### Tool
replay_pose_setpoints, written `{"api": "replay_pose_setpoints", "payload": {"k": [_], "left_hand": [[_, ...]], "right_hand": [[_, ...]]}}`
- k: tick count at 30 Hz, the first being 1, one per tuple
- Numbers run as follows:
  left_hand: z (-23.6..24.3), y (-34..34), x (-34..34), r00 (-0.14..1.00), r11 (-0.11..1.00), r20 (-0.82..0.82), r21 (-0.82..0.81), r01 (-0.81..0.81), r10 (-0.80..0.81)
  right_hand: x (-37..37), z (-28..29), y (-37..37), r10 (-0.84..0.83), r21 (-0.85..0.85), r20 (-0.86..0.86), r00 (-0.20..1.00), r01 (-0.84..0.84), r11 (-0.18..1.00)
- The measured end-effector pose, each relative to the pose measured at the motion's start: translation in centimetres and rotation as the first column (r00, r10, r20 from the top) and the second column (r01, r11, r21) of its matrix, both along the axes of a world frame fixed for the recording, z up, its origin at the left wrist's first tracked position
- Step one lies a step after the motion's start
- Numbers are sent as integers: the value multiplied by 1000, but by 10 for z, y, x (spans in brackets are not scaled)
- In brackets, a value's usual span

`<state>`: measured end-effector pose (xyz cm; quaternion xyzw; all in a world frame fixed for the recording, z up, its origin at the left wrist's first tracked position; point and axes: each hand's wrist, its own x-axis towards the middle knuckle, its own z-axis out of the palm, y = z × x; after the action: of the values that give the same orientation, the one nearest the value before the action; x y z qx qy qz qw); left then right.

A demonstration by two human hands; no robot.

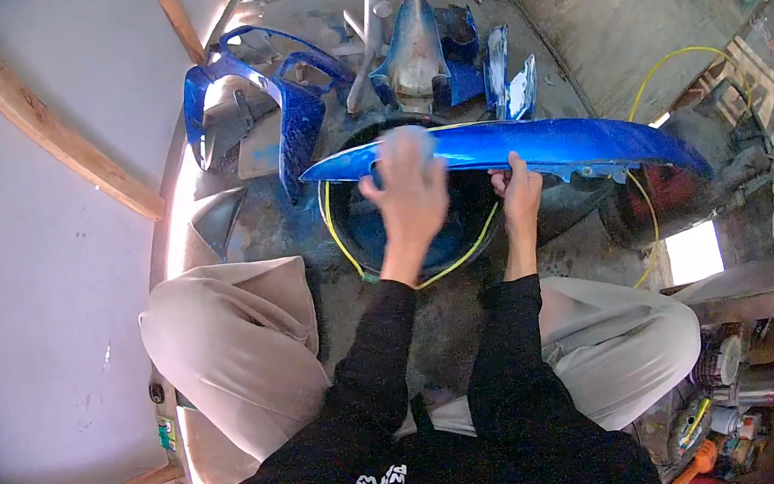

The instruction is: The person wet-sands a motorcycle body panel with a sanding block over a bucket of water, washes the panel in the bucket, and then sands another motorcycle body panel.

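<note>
A long, glossy blue motorcycle body panel (572, 133) lies crosswise in front of me, with its pointed end to the left. My right hand (519, 193) grips its lower edge near the middle, fingers behind and thumb up. Over the panel's left part is my left hand (411, 200), its fingers smeared by motion. Something pale blurs at the fingertips, and I cannot make out whether it is held. Below the panel stands a round black tub (376, 234), with a yellow hose (457, 267) curving along its near rim.
More blue body panels lie beyond, including a branching one (302, 119) and a worn, pale-patched one (417, 45). A grey metal stand (371, 32) rises between them. At right lies a dark cylindrical tank (672, 187). Tools and cans (734, 390) crowd a shelf at lower right.
</note>
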<state>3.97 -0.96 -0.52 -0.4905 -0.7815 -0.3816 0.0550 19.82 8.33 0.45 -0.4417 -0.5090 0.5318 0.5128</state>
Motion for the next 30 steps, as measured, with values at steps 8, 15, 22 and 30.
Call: {"api": "replay_pose_setpoints", "payload": {"k": [8,15,22,30], "left_hand": [[4,-3,7,996,987,16,131,-90,89],[3,-8,-18,982,979,-141,-143,-146,126],[-3,-5,-13,966,961,-17,-104,-257,257],[7,-10,-63,929,910,132,-290,-297,345]], "right_hand": [[-9,0,-1,-66,-6,-15,998,66,998],[-5,0,-2,-60,17,32,998,59,998],[-10,4,-5,-63,46,-11,998,64,997],[-7,7,-7,-83,22,34,996,82,996]]}}
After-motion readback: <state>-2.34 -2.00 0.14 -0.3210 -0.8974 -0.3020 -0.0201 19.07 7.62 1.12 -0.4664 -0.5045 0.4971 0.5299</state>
